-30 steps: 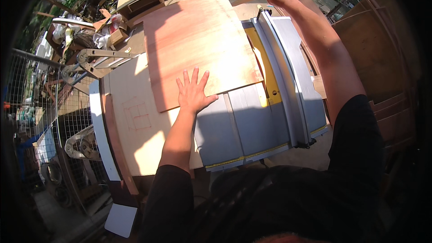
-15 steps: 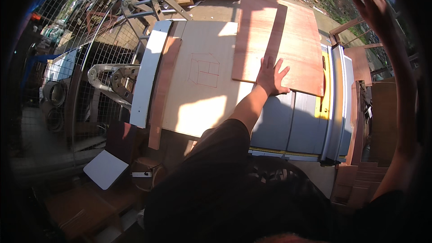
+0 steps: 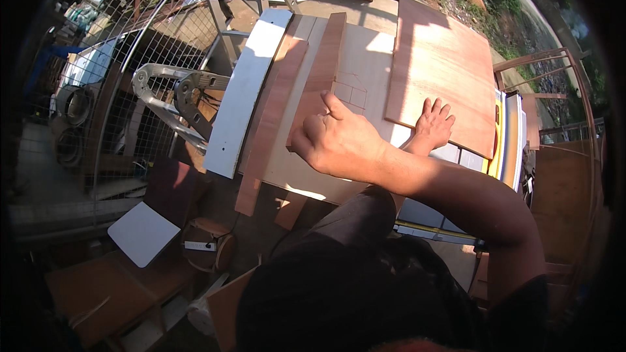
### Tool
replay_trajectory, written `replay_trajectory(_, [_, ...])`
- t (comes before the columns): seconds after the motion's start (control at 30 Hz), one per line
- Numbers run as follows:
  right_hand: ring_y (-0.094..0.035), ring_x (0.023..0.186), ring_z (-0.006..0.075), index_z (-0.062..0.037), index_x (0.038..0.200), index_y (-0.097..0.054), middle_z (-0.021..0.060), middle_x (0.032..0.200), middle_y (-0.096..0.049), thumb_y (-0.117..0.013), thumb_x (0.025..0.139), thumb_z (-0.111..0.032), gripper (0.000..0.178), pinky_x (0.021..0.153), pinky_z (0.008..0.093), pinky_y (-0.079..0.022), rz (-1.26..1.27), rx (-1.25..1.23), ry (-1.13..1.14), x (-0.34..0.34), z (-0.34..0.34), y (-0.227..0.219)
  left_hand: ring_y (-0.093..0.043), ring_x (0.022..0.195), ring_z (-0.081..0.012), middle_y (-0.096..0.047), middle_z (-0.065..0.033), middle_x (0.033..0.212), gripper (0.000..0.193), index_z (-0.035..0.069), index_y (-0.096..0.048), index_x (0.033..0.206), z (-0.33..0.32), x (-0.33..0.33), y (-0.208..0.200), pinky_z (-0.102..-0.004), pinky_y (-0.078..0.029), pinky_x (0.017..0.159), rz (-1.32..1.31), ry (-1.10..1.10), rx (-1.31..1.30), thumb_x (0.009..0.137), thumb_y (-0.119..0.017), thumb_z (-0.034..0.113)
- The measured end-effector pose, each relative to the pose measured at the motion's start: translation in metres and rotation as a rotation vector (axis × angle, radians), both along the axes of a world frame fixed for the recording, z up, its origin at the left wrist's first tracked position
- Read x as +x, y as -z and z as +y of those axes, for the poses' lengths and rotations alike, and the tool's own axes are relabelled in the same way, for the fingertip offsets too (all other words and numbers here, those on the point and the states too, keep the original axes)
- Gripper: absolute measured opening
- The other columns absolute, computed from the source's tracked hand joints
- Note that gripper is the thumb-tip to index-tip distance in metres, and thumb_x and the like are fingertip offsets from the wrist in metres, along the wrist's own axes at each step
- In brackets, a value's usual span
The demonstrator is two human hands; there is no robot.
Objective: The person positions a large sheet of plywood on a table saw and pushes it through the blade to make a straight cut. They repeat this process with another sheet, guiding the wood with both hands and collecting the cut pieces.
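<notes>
My left hand [image 3: 433, 124] lies flat, fingers spread, on the near edge of a large reddish plywood sheet [image 3: 443, 72] that rests on the table saw top [image 3: 456, 160]. My right arm crosses in front of it. My right hand [image 3: 336, 140] is curled over the near end of a narrow reddish wood strip [image 3: 323, 65], which lies lengthwise on a pale board [image 3: 358, 85]. A second, longer reddish strip [image 3: 270, 124] lies just left of it.
A long white board [image 3: 248, 91] lies along the stack's left edge. An aluminium ladder [image 3: 176, 91] and a wire mesh fence [image 3: 124, 39] stand to the left. A yellow saw fence [image 3: 499, 150] runs at the right. A white panel [image 3: 143, 233] lies on the ground.
My head has turned left. My right hand came off the far right of the plywood and swung across to the narrow strip. My left hand stays flat on the plywood.
</notes>
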State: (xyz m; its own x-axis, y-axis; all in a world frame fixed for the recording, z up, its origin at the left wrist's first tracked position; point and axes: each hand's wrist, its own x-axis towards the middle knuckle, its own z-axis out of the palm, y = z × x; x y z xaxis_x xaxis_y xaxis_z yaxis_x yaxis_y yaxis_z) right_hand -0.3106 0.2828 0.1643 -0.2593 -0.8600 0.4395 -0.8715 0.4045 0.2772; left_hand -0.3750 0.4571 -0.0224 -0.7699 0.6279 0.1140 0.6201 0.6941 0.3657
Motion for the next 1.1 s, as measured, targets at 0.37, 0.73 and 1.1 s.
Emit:
replay_trajectory(0.37, [-0.063,0.088,0.0293,-0.0074,0.104,-0.063,0.0094,0.095,-0.062,-0.072,0.087,-0.030,0.030,0.086,0.0401,-0.050,-0.688,-0.112,0.062,-0.002,0.033,0.031,-0.034,0.142,-0.0363,-0.053,-0.0090,0.143,0.031,0.014,-0.071,0.118,-0.014,-0.016,0.015,-0.0640,-0.020,0.115,0.046,-0.129,0.207,0.093,-0.063,0.030])
replay_trajectory(0.73, [-0.049,0.130,0.0378,-0.0055,0.126,-0.058,0.0210,0.135,-0.054,-0.076,0.084,-0.018,0.047,0.107,0.0471,-0.043,-0.519,-0.442,1.215,0.028,0.277,0.158,-0.017,0.150,-0.0421,-0.029,-0.0119,0.162,0.058,0.024,-0.046,0.151,-0.040,-0.022,-0.014,-0.0740,-0.014,0.115,-0.021,-0.295,-0.147,0.098,-0.051,0.047])
replay_trajectory(1.1, [-0.049,0.129,0.0345,-0.0104,0.129,-0.060,0.0181,0.141,-0.052,-0.070,0.088,-0.041,0.052,0.107,0.0474,-0.037,-0.688,-0.363,1.383,0.011,0.250,0.175,-0.013,0.153,-0.0420,-0.008,-0.0163,0.168,0.067,0.034,-0.033,0.156,-0.113,-0.100,-0.015,-0.0583,-0.019,0.120,-0.134,-0.419,-0.257,0.096,-0.047,0.060])
